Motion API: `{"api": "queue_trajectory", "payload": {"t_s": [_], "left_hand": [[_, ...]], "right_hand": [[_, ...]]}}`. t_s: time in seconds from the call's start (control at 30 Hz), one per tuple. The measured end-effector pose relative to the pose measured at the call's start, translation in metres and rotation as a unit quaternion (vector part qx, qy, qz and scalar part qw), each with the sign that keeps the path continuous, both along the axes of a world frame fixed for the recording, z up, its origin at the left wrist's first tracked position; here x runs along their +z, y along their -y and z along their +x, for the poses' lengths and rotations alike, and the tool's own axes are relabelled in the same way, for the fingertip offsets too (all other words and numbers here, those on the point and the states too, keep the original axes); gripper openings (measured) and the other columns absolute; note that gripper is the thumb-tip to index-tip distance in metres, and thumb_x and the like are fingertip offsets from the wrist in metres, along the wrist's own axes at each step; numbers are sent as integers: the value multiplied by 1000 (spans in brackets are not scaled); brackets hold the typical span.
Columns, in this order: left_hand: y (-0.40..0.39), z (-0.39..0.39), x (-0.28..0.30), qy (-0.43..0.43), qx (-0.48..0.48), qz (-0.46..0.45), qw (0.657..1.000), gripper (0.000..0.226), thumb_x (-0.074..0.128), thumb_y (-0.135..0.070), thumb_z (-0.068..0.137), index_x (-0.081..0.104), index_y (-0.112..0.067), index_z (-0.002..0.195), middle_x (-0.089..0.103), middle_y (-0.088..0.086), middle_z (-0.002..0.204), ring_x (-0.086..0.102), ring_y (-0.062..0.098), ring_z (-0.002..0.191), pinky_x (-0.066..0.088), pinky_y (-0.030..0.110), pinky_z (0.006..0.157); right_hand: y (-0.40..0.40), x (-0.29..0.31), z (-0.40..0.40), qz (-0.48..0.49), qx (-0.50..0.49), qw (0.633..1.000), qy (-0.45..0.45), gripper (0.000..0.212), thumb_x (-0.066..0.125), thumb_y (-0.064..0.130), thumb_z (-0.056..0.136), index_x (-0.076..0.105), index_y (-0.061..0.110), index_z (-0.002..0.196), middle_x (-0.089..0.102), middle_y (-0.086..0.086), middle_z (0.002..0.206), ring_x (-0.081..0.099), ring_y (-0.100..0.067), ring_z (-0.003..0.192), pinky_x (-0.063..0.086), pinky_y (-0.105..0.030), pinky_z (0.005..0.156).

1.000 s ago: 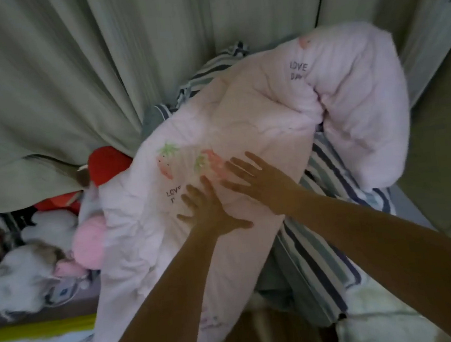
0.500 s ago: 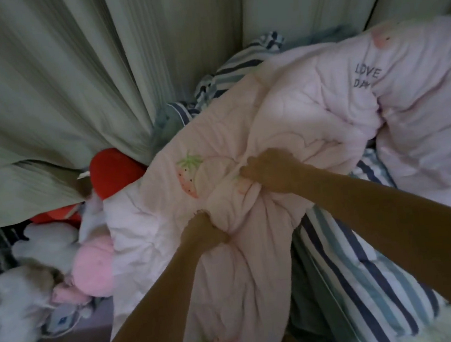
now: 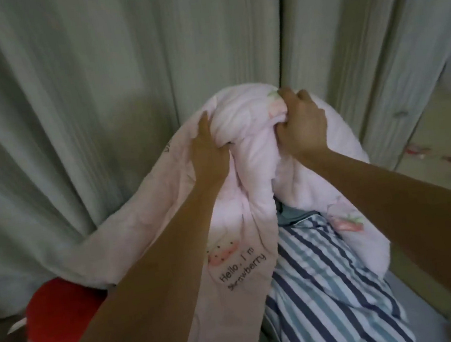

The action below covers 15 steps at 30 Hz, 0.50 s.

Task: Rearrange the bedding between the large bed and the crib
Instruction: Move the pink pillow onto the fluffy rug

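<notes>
1. Grey-green curtains (image 3: 100, 106) hang in folds across the whole background.
2. Raised in front of the curtains is a pink quilt (image 3: 249, 165), printed with strawberries and the words "Hello, I'm strawberry".
3. At the quilt's bunched top, the left hand (image 3: 208, 150) grips with its fingers curled tight into the fabric.
4. Just to the right on the same bunch, the right hand (image 3: 301, 125) is clenched shut around a wad of quilt.
5. From both grips the quilt drapes down left and right.
6. Below the quilt lies blue-and-white striped bedding (image 3: 328, 285).
7. Left of the quilt's lower edge sits a red plush toy (image 3: 61, 319).
</notes>
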<state>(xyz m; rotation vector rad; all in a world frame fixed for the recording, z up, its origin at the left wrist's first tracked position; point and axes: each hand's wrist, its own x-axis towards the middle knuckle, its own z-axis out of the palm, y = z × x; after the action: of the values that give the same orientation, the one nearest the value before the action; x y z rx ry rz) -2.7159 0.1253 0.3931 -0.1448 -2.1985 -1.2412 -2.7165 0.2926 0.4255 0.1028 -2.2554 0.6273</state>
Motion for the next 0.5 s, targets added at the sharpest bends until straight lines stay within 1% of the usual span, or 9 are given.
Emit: {"api": "queue_trajectory", "payload": {"t_s": [0.07, 0.1, 0.13, 0.17, 0.2, 0.27, 0.3, 0.37, 0.5], "left_hand": [[-15, -15, -31, 102, -8, -104, 989, 91, 49, -56, 91, 11, 2, 149, 31, 19, 150, 36, 31, 134, 23, 34, 113], [-20, -17, -56, 155, 16, -187, 970, 101, 48, -61, 88, -3, 0, 150, 11, 18, 157, 19, 35, 143, 13, 46, 117], [-24, -12, -87, 189, 37, -257, 947, 105, 49, -62, 87, -15, -6, 149, -7, 15, 159, 2, 38, 145, 3, 55, 117], [-22, -2, -114, 190, 43, -301, 933, 106, 44, -68, 84, -20, -15, 149, -16, 11, 158, -8, 40, 145, -1, 61, 114], [-18, 7, -147, 183, 26, -342, 921, 104, 33, -79, 79, -21, -23, 149, -18, 10, 158, -10, 41, 144, 0, 65, 111], [-10, 20, -203, 199, -40, -432, 878, 106, 3, -93, 64, -21, -33, 148, -20, 9, 158, -11, 44, 143, 1, 69, 108], [-8, 20, -233, 213, -72, -460, 859, 108, -6, -95, 57, -22, -36, 146, -22, 9, 157, -12, 46, 142, -1, 70, 108], [-11, 11, -263, 223, -94, -466, 851, 110, -11, -96, 52, -22, -38, 145, -21, 10, 157, -15, 47, 141, -9, 69, 106], [-22, -9, -281, 270, -115, -457, 840, 119, 8, -95, 46, -22, -36, 145, -26, 7, 156, -23, 43, 140, -15, 66, 106]], "right_hand": [[-25, -22, -5, 166, -92, 979, 78, 50, 54, 20, 81, 50, 21, 130, 45, -17, 127, 48, -36, 111, 37, -41, 88], [-37, -43, -8, 239, -103, 955, 143, 54, 55, 26, 84, 45, 25, 136, 33, -19, 143, 33, -38, 131, 27, -48, 105], [-48, -74, -10, 279, -96, 927, 231, 62, 54, 36, 88, 32, 28, 145, 13, -18, 155, 10, -40, 143, 10, -55, 113], [-56, -107, -9, 286, -82, 895, 332, 71, 47, 48, 91, 13, 29, 151, -7, -14, 159, -7, -40, 145, -2, -61, 112], [-64, -147, -6, 256, -66, 864, 428, 75, 38, 55, 93, -4, 32, 151, -19, -9, 158, -14, -39, 144, -5, -66, 109], [-72, -217, 5, 192, -45, 815, 545, 69, 26, 50, 97, -18, 36, 148, -24, -2, 157, -12, -36, 145, -1, -69, 108], [-73, -250, 11, 180, -41, 798, 574, 65, 23, 43, 98, -19, 36, 147, -23, 0, 157, -10, -34, 145, 3, -68, 109], [-74, -285, 15, 179, -37, 785, 592, 63, 21, 33, 99, -20, 35, 147, -22, 1, 157, -11, -33, 145, 5, -65, 111], [-81, -304, 6, 159, -32, 776, 610, 56, 13, 32, 101, -18, 33, 148, -21, 3, 158, -13, -32, 145, 5, -63, 112]]}}
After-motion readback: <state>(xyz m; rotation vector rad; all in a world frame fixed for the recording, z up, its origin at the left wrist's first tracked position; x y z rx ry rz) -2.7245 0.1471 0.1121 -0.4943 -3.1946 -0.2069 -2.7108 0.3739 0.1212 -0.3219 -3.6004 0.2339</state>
